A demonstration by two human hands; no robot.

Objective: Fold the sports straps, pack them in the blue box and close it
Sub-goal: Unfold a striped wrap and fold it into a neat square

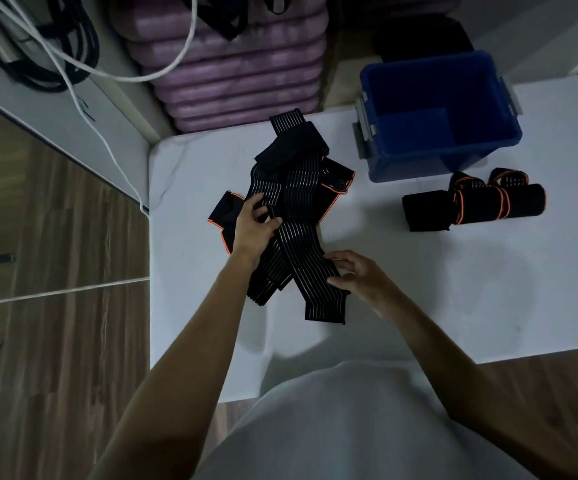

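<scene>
White tabletop (419, 289) fills the middle of the frame, dim-lit, with wood flooring to the left and a stack of purple mats (239, 74) at the upper middle.

At the centre lies a tangled heap of black straps (291, 188) with pale ribbed stripes and orange edging, several bands crossing one another. One long striped band (310, 268) runs down from the heap toward the lower middle, its free end flat on the tabletop.

The left hand (254, 225) rests on the heap, its fingers curled into the bands where they cross; it seems to grip one, though the exact hold is hard to read. The right hand (356, 277) sits at the right edge of the long band, near its end, thumb and fingers pinching its edge.

To fold this well, I judge the long band should first be drawn free of the crossing ones, the left hand pinning the heap while the right pulls. Then lay it straight, edges lined up, and fold or roll from the free end with even tension, since the elastic will likely spring open if slack.

At right, well apart from the heap, a rolled bundle (478, 206) of the same sort of strap lies on the tabletop, just below the blue box (384, 157). That box stands open at the upper right, grey latches (363, 138) on its sides; no lid is visible.
</scene>
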